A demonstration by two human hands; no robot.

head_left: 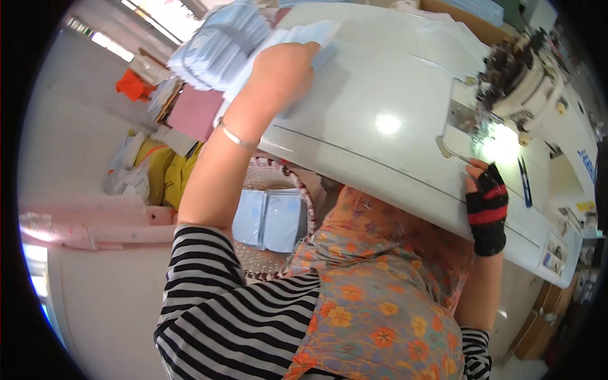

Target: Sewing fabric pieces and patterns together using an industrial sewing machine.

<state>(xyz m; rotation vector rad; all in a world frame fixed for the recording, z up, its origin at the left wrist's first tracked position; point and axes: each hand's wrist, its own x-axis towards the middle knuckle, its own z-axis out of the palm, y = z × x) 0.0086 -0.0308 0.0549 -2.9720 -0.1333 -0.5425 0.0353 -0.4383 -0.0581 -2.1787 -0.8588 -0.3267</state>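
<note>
Blue lettering [586, 166] stands on the white sewing machine [573, 123], a small yellow marking [586, 206] near it

Pale blue pieces [308, 32], red-striped black glove [489, 221], floral apron [380, 307]

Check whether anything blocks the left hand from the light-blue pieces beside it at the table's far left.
Nothing visible does. The left hand is right at the light-blue pieces, apparently touching them, though its fingertips are partly hidden. The banded bundle sits farther left, not between them.
</note>
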